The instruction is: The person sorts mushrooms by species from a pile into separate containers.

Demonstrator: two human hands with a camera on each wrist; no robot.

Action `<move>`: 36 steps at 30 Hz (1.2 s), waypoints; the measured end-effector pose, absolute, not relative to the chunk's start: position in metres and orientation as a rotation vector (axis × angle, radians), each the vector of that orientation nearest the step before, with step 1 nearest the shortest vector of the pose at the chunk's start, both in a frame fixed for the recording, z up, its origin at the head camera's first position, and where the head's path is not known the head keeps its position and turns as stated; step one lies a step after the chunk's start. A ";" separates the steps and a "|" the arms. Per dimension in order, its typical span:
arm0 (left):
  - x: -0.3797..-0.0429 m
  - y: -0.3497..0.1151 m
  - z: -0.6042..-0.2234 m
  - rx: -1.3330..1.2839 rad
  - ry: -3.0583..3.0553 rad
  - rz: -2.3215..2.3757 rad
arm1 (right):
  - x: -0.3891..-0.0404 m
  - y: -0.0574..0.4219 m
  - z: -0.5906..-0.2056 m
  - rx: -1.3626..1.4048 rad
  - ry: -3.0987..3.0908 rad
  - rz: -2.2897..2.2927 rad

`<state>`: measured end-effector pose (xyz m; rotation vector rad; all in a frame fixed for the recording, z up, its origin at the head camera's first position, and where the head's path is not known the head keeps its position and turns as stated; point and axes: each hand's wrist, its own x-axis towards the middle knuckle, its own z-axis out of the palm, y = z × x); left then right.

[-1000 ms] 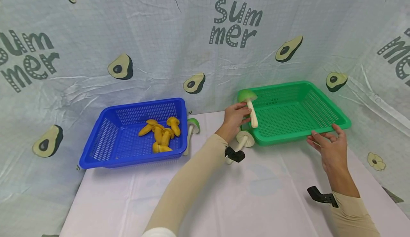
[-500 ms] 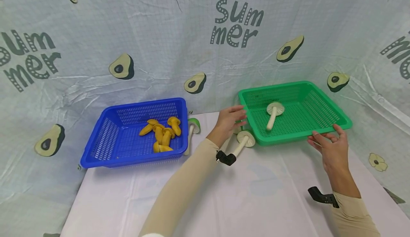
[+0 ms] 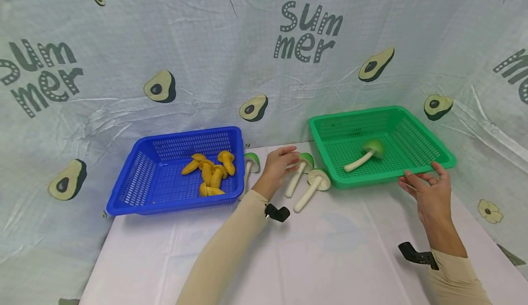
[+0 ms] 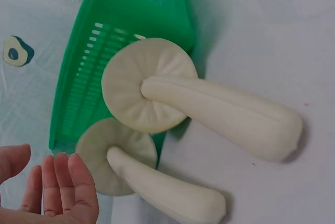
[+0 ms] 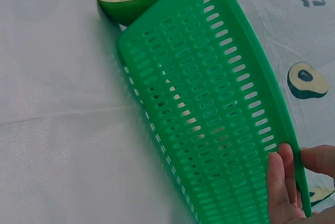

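Observation:
My left hand [image 3: 278, 168] hovers with nothing in it, fingers loosely extended, just left of two toy mushrooms with green caps and white stems. The nearer mushroom [image 3: 312, 190] and the farther mushroom [image 3: 298, 177] lie on the table, undersides up in the left wrist view. My right hand [image 3: 431, 193] grips the front right rim of the green plastic basket [image 3: 396, 173], with thumb and fingers on opposite sides of the rim in the right wrist view. Inside that basket lies one green-capped mushroom [image 3: 373, 150], tilted on its side.
On the left stands a blue plastic basket [image 3: 144, 206] holding several yellow mushrooms [image 3: 216, 174]. Another green-capped mushroom [image 3: 250, 162] lies against its right side. A patterned curtain [image 3: 198, 57] hangs behind the table [image 3: 305, 259].
My left hand has let go of a green-capped mushroom in the green basket and moved left, away from it. The released mushroom has rolled over to the right. My right hand stays at the rim.

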<state>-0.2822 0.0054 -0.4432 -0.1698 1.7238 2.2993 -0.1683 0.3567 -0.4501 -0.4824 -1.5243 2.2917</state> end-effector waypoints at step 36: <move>-0.269 -0.002 -0.479 -0.066 2.086 1.753 | -0.166 0.355 -0.449 -0.483 -1.544 2.274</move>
